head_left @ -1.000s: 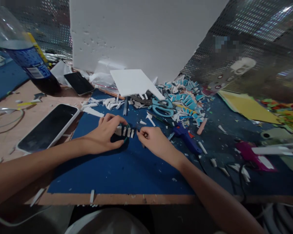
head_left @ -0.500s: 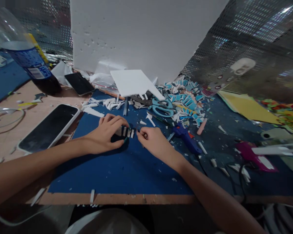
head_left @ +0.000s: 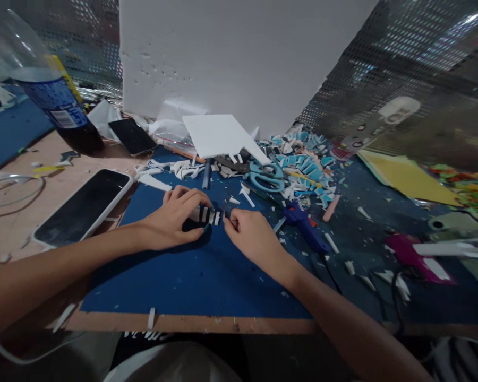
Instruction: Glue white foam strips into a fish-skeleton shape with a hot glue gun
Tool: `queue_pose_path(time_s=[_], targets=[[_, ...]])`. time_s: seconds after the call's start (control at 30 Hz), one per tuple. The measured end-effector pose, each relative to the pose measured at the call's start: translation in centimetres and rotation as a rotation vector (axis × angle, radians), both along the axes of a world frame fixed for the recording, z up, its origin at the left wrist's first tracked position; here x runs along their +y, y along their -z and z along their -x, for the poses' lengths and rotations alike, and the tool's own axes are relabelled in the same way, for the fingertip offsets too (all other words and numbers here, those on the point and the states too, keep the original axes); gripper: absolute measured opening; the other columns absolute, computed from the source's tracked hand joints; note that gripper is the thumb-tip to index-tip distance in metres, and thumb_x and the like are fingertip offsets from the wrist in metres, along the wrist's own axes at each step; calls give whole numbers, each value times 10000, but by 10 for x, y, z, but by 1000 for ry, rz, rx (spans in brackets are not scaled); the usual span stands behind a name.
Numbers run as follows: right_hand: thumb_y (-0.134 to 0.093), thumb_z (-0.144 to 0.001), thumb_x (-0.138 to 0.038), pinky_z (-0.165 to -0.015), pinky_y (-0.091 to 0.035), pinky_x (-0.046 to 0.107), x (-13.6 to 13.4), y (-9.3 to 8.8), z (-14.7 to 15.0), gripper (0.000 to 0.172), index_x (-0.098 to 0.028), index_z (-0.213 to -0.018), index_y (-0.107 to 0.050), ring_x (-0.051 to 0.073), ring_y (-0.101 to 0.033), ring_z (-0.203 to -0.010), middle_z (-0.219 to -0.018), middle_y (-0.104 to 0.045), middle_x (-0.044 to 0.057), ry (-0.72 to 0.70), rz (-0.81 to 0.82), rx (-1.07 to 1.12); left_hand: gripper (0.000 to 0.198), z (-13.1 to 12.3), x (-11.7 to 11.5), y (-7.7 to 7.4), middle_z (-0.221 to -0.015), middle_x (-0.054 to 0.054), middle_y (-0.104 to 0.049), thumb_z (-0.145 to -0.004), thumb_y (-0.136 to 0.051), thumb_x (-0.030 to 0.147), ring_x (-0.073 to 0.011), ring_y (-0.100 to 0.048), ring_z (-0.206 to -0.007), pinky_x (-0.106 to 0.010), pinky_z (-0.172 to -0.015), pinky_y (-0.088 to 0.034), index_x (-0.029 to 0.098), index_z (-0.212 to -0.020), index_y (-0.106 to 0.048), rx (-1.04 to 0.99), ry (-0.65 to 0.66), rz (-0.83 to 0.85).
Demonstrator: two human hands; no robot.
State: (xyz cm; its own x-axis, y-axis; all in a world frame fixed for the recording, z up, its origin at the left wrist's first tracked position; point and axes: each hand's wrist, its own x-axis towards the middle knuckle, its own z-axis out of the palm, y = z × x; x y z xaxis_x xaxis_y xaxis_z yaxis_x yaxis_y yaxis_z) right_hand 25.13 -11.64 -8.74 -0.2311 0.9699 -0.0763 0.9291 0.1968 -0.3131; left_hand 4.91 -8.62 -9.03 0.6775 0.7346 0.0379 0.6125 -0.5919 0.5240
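My left hand is on the blue mat, its thumb and fingers curved round a pale strip that looks like foam board cut into short pieces. Part of the strip is hidden under the palm. At its right end a small white piece lies slightly apart. Just right of that, my right hand is closed in a pinch, knuckles toward me. Something thin and dark shows at its fingertips, too small to name.
Behind the hands lie blue-handled scissors, foam scraps and a white board piece. A blue glue gun rests to the right, a magenta tool farther out. Left are a phone and a soda bottle.
The whole view has shifted slightly to the right. Both hands keep nearly the same pose at the strip; the right fingertips have moved very little.
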Motion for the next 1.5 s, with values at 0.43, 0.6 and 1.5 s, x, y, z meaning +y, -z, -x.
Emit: queue_pose_path(time_s=[0.43, 0.6, 1.5], targets=[[-443, -826, -275, -714, -414, 389, -6, 2, -2, 119, -158, -845, -438, 280, -480, -848, -859, -498, 140, 116, -392, -90, 364, 2, 3, 3, -1207, -61, -471, -783, -497, 350, -288, -334, -1084, -483, -909, -293, 245, -1126, -434, -30, 20, 31], [-511, -778, -251, -894, -371, 453, -5, -4, -7, 368, -176, -1111, -373, 310, -377, -1091, -1123, -425, 158, -100, -312, 133, 423, 3, 2, 3, -1186, -65, -476, -757, -516, 331, -295, -339, -1094, -489, -926, -297, 235, -1154, -405, -69, 5, 33], [-563, -779, -306, -902, -372, 423, 2, -3, -8, 466, -235, -1191, -356, 287, -407, -1124, -1181, -482, 124, -238, -80, 228, 451, 4, 1, 9, -1115, -102, -455, -741, -519, 414, -297, -355, -1082, -479, -913, -332, 188, -1108, -385, -98, -109, 25]])
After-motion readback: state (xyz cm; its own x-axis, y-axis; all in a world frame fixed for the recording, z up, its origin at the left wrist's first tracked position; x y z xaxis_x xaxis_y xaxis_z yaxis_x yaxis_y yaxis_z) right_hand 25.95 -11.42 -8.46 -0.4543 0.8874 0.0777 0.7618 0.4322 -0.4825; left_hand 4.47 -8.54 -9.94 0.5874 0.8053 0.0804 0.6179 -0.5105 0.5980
